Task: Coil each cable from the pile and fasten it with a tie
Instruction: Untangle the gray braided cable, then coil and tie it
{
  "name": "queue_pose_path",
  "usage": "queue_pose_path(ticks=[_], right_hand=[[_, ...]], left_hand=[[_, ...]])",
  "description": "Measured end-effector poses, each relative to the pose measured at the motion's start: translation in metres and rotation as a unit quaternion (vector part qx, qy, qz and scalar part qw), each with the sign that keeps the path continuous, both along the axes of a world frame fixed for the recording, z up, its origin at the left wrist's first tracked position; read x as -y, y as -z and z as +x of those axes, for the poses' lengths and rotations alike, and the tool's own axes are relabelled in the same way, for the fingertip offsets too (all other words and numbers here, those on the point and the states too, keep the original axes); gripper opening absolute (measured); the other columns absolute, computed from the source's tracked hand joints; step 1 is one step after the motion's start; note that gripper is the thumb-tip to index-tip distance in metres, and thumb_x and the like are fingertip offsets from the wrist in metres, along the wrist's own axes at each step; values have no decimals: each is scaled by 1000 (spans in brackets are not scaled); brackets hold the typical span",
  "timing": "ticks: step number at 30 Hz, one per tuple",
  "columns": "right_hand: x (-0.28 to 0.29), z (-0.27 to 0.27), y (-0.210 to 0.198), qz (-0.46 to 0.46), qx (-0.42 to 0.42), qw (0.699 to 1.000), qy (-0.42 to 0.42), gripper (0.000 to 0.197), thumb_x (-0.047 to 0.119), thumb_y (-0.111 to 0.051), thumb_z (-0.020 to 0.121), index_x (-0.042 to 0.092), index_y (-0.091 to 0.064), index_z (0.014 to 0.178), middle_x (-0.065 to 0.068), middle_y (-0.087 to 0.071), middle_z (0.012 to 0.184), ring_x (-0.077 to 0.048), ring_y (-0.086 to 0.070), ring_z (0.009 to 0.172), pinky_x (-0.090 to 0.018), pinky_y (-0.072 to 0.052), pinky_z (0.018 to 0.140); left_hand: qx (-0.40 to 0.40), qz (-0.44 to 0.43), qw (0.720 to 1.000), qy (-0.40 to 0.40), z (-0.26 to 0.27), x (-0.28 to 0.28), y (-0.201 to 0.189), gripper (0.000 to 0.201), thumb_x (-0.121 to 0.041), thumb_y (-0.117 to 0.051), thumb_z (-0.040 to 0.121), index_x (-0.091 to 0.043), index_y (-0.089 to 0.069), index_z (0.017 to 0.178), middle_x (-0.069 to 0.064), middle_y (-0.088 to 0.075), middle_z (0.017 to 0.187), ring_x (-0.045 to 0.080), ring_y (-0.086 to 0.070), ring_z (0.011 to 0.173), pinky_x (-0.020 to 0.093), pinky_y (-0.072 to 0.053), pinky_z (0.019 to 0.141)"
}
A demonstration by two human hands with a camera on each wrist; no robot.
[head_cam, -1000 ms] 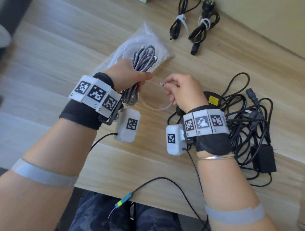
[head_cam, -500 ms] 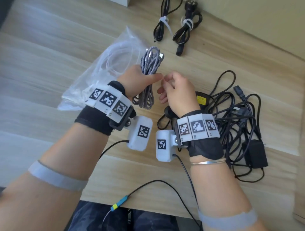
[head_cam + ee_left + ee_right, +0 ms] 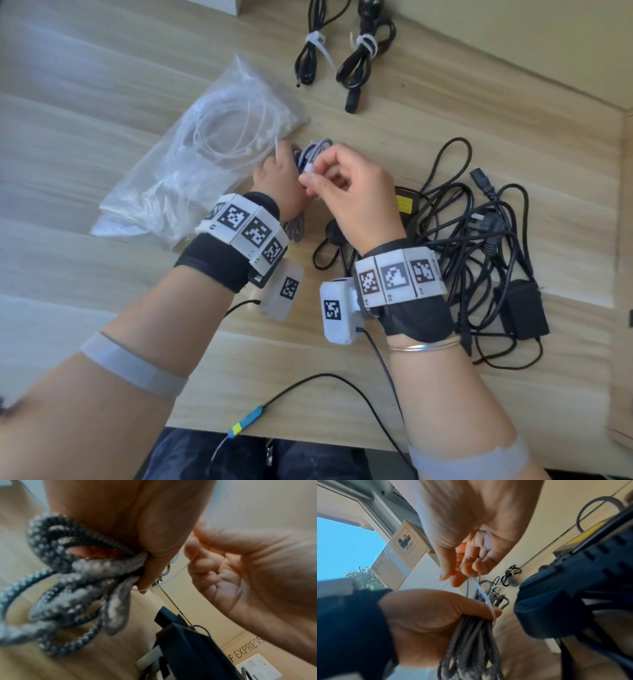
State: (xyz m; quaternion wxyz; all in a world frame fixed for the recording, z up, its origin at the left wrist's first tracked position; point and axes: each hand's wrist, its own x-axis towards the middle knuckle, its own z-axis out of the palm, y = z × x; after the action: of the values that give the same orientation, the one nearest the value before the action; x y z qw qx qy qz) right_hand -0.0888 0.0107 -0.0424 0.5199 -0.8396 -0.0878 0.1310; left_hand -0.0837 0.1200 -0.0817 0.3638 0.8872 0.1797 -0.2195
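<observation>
The wooden tabletop runs from the near edge by the person's lap to a pale wall at the far right. At the right lies the pile of black cables, loose and tangled, with a black power brick at its near right end. Left of centre sits a clear plastic bag of white ties. At the far edge two black bundles lie side by side, each already bound with a white tie. Bare wood is open at the far left and along the near edge.

Held above the middle of the tabletop, between bag and pile, is the grey braided cable, folded into several long loops. The left hand has its grip closed round the middle of the loops. The right hand pinches a thin white tie between thumb and fingertips; the tie crosses the bundle beside the left thumb.
</observation>
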Motion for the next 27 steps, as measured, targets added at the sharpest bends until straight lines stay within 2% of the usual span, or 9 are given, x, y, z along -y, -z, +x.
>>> queue_pose_path(ticks=[3,7,11,13,15,19,21,24,27], right_hand=[[-8,0,7,-5,-12,1000,-16,15,16,-67,82,20,-55,74,11,-53,62,-7,-53,59,-26,-48,65],[-8,7,17,-34,-38,999,1,14,19,-64,87,16,-55,76,8,-51,54,-1,-52,49,-18,-48,55],[-6,11,23,-7,-48,998,32,21,15,-63,88,19,-51,71,5,-56,62,0,-53,48,-23,-51,55],[-7,10,23,-6,-54,998,33,17,15,-62,89,14,-52,75,1,-59,65,-1,-54,48,-28,-53,58],[-6,11,23,2,-62,997,36,14,13,-60,90,8,-53,79,-5,-64,69,-5,-56,50,-27,-54,56],[-3,9,22,6,-57,998,23,16,11,-56,92,12,-51,77,0,-64,67,-11,-59,53,-22,-53,54],[-2,7,22,-3,-51,999,10,16,10,-54,92,15,-51,78,2,-63,65,-12,-59,54,-21,-52,54],[-1,6,24,-6,-42,999,1,7,10,-52,93,11,-55,87,2,-63,64,-13,-60,55,-22,-53,56],[1,5,26,-11,-29,999,-8,6,9,-50,93,6,-56,94,3,-60,64,-16,-60,57,-27,-55,59]], left_hand=[[-20,-8,1000,12,1,-2,3,49,-19,-49,87,-10,-29,131,16,-39,132,34,-40,123,41,-35,101],[-16,-8,996,88,-2,-9,-2,56,-21,-51,83,-18,-33,136,9,-28,141,29,-28,130,37,-29,100],[35,-78,992,92,-10,-17,-20,65,-19,-55,84,-26,-24,140,17,-38,133,30,-36,127,37,-32,98],[52,-102,987,109,-12,-21,-25,67,-10,-47,85,-30,-18,142,26,-46,122,36,-47,114,42,-40,93],[84,-112,984,108,-11,-24,-27,70,0,-40,87,-29,-12,145,30,-52,110,37,-55,96,37,-44,79],[154,-59,979,122,-10,-27,-29,75,5,-38,91,-25,0,148,8,-48,63,22,-48,51,23,-44,53],[175,-67,975,116,-10,-28,-28,76,5,-38,90,-28,0,147,3,-42,58,17,-42,49,26,-43,56],[167,-84,977,101,-8,-29,-27,55,-4,-39,94,-31,-30,141,16,-57,75,26,-54,68,28,-43,67],[152,-85,979,102,-5,-30,-23,20,-20,-42,97,-15,-57,110,1,-57,84,17,-51,81,21,-36,66]])
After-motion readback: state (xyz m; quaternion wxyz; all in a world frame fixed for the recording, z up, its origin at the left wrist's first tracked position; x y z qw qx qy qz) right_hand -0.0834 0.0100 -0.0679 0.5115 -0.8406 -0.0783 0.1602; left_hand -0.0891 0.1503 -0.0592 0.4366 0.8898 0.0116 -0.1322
